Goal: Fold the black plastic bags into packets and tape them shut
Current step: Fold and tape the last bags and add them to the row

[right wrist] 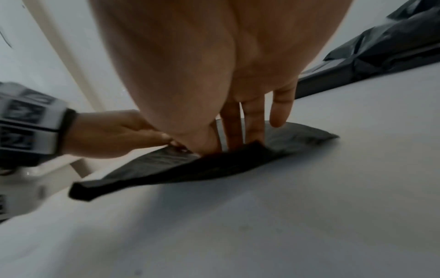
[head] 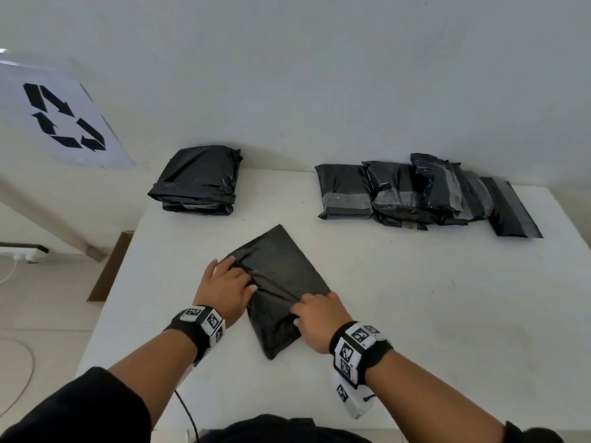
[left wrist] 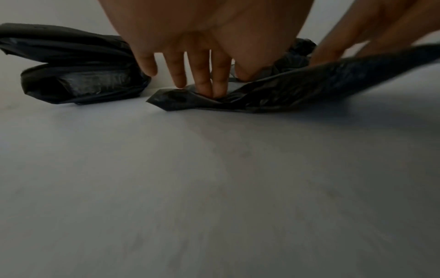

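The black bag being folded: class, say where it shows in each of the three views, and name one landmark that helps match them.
Head view: the black bag lies at centre on the white table, a hand on each side.
Left wrist view: it runs from centre to the right edge, under the left hand's fingers.
Right wrist view: it crosses the middle, below the right hand's fingers.
Shared landmark: the white table.

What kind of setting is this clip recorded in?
Probably a plain packing or sorting workstation, not a home kitchen. A bare white table against a blank wall holds a row of taped black packets and a stack of unfolded bags, with a recycling-symbol sign at left.
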Available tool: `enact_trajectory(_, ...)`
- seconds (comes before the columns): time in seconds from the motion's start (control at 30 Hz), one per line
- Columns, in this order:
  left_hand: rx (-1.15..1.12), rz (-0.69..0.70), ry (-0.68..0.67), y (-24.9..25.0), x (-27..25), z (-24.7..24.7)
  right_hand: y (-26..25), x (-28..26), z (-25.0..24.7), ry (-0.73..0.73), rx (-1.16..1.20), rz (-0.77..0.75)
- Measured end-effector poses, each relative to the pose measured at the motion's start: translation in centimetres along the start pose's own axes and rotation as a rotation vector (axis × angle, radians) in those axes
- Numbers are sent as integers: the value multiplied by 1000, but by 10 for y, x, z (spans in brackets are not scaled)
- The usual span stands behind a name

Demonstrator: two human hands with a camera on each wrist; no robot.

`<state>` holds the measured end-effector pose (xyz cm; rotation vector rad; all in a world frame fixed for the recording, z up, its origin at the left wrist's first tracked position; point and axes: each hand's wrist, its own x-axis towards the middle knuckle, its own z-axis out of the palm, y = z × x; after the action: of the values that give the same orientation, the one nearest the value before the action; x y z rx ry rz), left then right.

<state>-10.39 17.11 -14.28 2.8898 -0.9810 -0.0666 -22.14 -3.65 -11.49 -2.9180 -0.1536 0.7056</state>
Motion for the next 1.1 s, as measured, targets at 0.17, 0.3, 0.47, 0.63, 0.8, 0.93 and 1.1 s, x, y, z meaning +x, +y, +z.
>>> enact_trajectory(0.17,-150,39,-283,-3,22,-8,-24,9,-15,9,306,-75)
enact_trajectory(0.3,-333,99,-349,-9,21,-6,-9,42,-24,203,227,18)
enact_trajectory(0.47,-570,-79,77,-16,15,0,7,69,-24,85,124,51)
enact_trajectory(0.63,-844,-780,-42,-30,51,-5,5,74,-13,135,121,80)
enact_trajectory(0.8,-805,-705,-172,-38,78,-8,4,71,-9,185,148,82)
enact_trajectory(0.93,-844,-694,-98,-48,95,-10,-2,66,-6,166,159,140)
enact_trajectory(1.1,-1246,-826,-129,-51,94,-7,-15,56,-3,158,101,229)
